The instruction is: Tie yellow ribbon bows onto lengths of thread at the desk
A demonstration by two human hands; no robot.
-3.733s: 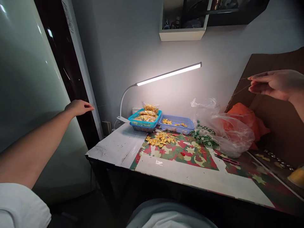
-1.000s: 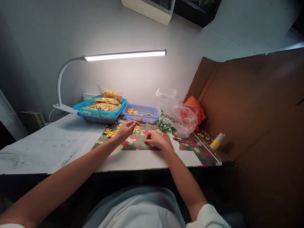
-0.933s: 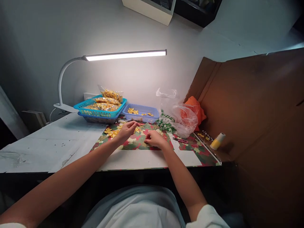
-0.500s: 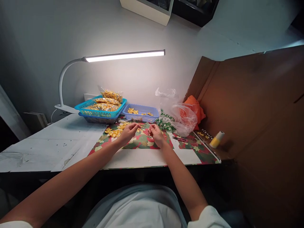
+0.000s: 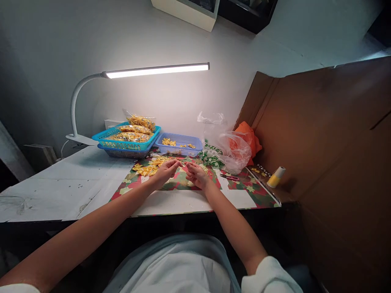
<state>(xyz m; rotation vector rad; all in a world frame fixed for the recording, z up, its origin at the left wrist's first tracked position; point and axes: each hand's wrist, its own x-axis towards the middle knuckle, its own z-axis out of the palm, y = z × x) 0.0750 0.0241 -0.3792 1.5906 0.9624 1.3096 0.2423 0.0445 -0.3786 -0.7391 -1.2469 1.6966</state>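
Left hand (image 5: 166, 171) and right hand (image 5: 196, 175), in the head view, are pinching, fingers (image 5: 175, 164) pressed together and tips nearly meeting; whatever they are gripping is too small to tell, as is its long axis. Folded yellow bows (image 5: 146, 170) are lying just left of the left fingers, pointing in mixed directions. Beyond the fingers a perforated plastic basket (image 5: 183, 151) is standing; a crinkled clear bag (image 5: 236, 158) is slumping to their right.

Right hand (image 5: 197, 175) now closer to the left hand (image 5: 167, 171)
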